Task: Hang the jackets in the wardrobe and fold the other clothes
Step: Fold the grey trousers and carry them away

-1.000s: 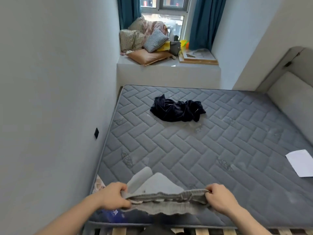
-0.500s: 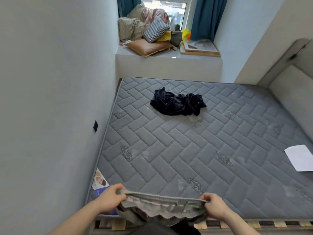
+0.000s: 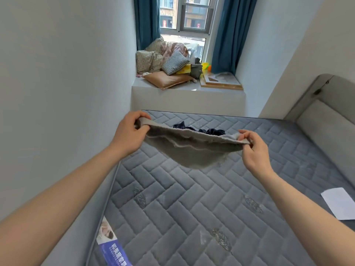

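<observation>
A grey garment (image 3: 194,150) is stretched in the air above the grey quilted mattress (image 3: 192,212). My left hand (image 3: 130,133) pinches its left end and my right hand (image 3: 253,148) pinches its right end, both arms reaching far forward. The cloth sags in the middle between them. Behind it a crumpled dark navy garment (image 3: 203,129) lies on the far part of the mattress, mostly hidden by the grey cloth.
A white sheet of paper (image 3: 340,202) lies at the mattress's right side. A window ledge (image 3: 188,91) behind the bed carries cushions, bedding and a flat board. A wall runs close along the left; a padded headboard (image 3: 326,121) stands on the right.
Both hands have lifted the grey garment from the near edge of the mattress and swung it up and forward, holding it out at arm's length. The camera has tilted up.
</observation>
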### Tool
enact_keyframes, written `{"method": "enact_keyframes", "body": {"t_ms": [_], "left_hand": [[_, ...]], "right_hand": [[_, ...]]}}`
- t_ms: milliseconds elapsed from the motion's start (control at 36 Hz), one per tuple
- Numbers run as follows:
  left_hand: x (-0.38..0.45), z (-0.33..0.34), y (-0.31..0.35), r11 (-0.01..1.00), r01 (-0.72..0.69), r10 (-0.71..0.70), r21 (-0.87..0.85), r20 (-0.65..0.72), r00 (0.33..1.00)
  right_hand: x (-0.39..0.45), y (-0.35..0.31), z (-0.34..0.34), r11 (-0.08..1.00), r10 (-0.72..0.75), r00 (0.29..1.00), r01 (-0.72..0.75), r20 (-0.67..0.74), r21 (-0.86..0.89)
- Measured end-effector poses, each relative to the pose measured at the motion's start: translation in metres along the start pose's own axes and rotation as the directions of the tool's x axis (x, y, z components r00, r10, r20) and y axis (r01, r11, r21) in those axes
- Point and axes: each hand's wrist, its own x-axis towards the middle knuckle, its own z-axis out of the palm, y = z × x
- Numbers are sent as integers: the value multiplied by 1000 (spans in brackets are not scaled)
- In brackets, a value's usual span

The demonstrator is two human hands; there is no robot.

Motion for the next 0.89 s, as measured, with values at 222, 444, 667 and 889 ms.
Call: {"method": "enact_keyframes", "body": {"t_ms": [222, 444, 667, 889], "left_hand": [[-58, 46, -72, 982, 181, -188, 53, 168, 968], [-153, 144, -199, 888, 363, -452, 282, 388, 803], [-277, 248, -317, 735, 404, -676, 545, 538, 504], [-340, 298, -365, 523, 589, -850, 616, 421, 315]], "right_hand": [[-37, 69, 29, 994, 81, 982, -68, 172, -81], [-103, 210, 101, 918, 376, 866, -299, 329, -262], [-219, 365, 165, 758, 646, 554, -383, 525, -528], [-283, 422, 183, 649, 761, 359, -389, 541, -654]]}}
